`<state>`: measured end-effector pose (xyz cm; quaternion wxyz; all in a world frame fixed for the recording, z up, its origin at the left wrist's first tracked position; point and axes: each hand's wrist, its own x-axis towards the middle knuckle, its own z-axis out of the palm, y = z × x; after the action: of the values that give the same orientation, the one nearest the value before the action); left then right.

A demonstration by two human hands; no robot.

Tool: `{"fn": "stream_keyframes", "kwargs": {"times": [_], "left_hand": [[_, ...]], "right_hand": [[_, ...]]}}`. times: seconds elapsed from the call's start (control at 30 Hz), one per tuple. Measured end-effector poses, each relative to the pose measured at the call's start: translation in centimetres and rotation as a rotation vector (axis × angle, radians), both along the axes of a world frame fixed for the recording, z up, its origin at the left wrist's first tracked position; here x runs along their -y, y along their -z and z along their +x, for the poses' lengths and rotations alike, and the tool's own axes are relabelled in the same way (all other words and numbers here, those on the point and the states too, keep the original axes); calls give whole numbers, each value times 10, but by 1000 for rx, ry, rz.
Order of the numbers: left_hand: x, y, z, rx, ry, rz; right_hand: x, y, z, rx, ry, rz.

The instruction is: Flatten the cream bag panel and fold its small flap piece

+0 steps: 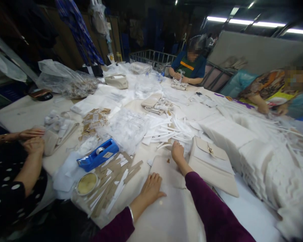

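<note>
While flat: two hands (151, 190), one pouch (166, 174).

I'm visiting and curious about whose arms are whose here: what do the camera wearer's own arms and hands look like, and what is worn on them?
Both arms wear long, dark purple sleeves reaching to the wrists. The left hand is bare, with a thin silver bangle at the wrist just past the cuff. The right hand is bare too; no ring or bracelet shows on it. No gloves on either.

Cluttered white table (20, 116) with cream bags (213, 164), blue tape dispenser (98, 158), paper strips (113, 183), plastic bags (65, 80).
</note>
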<state>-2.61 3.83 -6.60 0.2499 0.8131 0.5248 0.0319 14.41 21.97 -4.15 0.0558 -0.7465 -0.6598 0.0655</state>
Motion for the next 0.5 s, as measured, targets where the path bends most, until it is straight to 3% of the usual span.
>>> {"fn": "stream_keyframes", "kwargs": {"times": [0.1, 0.17, 0.33, 0.5], "left_hand": [[0, -2, 1, -10, -5, 32], [0, -6, 1, -24, 5, 66], [-1, -16, 0, -55, 45, 142], [0, -24, 1, -55, 41, 170]], "right_hand": [[31, -7, -8, -158, -200, 17], [63, -5, -10, -272, -259, 19], [140, 13, -5, -319, -213, -38], [172, 12, 3, -324, -195, -60]]}}
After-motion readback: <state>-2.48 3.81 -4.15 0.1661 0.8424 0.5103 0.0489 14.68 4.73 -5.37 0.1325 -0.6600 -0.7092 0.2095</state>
